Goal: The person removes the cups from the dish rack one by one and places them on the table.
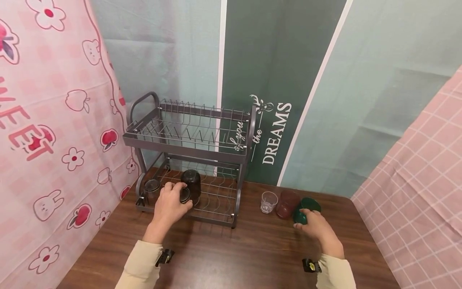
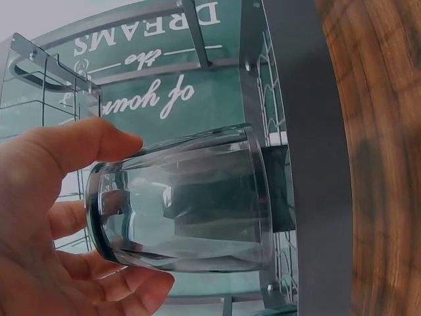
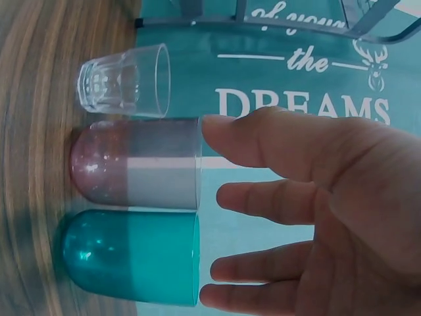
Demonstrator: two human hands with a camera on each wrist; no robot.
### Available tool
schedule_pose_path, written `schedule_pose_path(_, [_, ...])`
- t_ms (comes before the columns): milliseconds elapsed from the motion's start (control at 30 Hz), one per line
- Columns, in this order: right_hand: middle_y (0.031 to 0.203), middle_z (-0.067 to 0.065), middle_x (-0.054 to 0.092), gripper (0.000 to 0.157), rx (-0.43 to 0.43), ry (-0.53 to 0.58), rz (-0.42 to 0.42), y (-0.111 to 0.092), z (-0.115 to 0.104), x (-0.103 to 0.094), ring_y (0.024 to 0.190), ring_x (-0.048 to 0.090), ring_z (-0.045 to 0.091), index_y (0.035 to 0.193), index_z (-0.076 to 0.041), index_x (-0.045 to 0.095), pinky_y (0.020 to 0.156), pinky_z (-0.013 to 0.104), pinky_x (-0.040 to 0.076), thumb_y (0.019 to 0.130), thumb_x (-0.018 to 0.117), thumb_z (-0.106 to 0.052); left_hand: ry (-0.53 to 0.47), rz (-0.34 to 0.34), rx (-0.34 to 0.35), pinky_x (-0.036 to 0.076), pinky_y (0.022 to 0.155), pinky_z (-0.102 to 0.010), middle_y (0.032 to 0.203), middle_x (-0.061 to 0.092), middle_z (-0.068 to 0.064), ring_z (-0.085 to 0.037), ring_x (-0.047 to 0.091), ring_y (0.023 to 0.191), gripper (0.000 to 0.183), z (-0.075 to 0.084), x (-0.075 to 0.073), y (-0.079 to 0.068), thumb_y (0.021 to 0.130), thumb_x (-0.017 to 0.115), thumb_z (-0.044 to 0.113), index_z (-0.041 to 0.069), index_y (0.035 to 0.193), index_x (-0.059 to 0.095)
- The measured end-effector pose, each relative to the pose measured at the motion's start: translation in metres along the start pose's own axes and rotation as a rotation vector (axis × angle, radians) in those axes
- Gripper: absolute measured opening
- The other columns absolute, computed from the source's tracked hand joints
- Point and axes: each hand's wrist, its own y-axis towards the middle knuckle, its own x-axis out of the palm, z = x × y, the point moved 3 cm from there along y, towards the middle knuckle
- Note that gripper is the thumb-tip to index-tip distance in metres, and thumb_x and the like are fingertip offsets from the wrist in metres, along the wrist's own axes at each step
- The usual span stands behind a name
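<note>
The teal and green printed backdrop (image 1: 270, 52) rises along the table's back edge. On the brown wooden table (image 1: 223, 257), the two-tier grey dish rack (image 1: 187, 147) stands left of centre, with a strip of tabletop in front and a wider gap between its right end and the three drinkware pieces. The left hand (image 1: 171, 202) grips a clear tumbler (image 2: 184, 204) by its base end, rim down, at the lower tier's front rail; whether the rim touches wire cannot be told. The right hand (image 1: 317, 226) has its fingers loosely spread at the green tumbler (image 3: 131, 257); contact is unclear. The reddish tumbler (image 3: 138, 164) stands just beside that one. On the lower tier sit a dark tumbler (image 1: 191, 180), bottom up, and, near the left end, another glass (image 1: 151, 190). The small clear glass (image 3: 122, 82) stands beside the reddish one, nearest the rack.
</note>
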Motion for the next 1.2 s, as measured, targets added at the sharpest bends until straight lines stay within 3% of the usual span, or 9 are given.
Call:
schedule_pose_path(400, [0.118,0.04,0.044,0.064,-0.037,0.008,-0.018,-0.004,-0.017,0.004,0.108,0.045,0.054,0.125,0.01,0.049,0.082,0.059,0.041,0.079,0.073,-0.026,-0.061,0.033,0.03,0.045,0.069,-0.049,0.103,0.049,-0.018,-0.037,0.049,0.091,0.048,0.009,0.004,-0.007,0.066,0.079,0.022,0.008,0.108,0.063])
schedule_pose_path(800, [0.115,0.03,0.052,0.066,-0.147,0.061,-0.017,-0.01,-0.044,0.007,0.11,0.047,0.046,0.125,0.009,0.05,0.086,0.056,0.04,0.075,0.076,-0.027,-0.119,0.093,0.115,0.046,0.071,-0.05,0.1,0.051,-0.015,-0.035,0.052,0.092,0.048,0.029,0.011,-0.016,0.062,0.081,0.019,0.009,0.106,0.064])
schedule_pose_path(1200, [0.117,0.021,0.055,0.062,-0.268,0.11,0.043,-0.009,-0.065,0.014,0.113,0.047,0.041,0.127,0.004,0.051,0.089,0.054,0.038,0.078,0.074,-0.026,-0.235,0.067,0.066,0.045,0.071,-0.046,0.102,0.05,-0.008,-0.027,0.053,0.089,0.047,0.04,0.022,-0.022,0.065,0.08,0.02,0.013,0.109,0.065])
